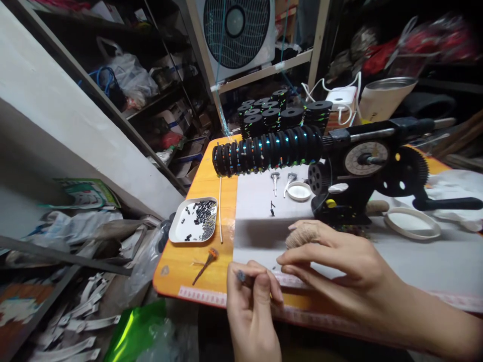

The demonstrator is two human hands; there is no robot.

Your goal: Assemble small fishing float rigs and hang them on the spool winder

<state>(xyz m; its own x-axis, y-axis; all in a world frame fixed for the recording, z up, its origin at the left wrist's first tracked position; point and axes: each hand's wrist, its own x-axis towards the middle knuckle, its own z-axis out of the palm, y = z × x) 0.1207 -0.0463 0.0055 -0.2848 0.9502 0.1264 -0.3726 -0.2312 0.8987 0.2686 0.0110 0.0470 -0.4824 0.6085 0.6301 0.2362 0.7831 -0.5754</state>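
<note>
My left hand (253,306) is closed near the table's front edge, with a small grey-tipped piece (240,275) between its thumb and fingers. To its right, my right hand (335,261) has its thumb and forefinger nearly together; whatever is between those tips is too small to make out. A ball of tan twine (303,235) lies against the fingers of my right hand. Beyond both hands is a black hand-cranked winding machine (362,166), its long spool (267,151) wrapped with shiny blue strands. A white tray (175,229) at the left holds small black and grey pieces.
An orange-tipped brown bundle (211,256) lies on the orange table (166,269). Two white lids (413,223) and grey-headed bundles (275,181) rest on white paper. Black spools (292,115), a white cup (385,100) and a box fan (236,30) stand behind.
</note>
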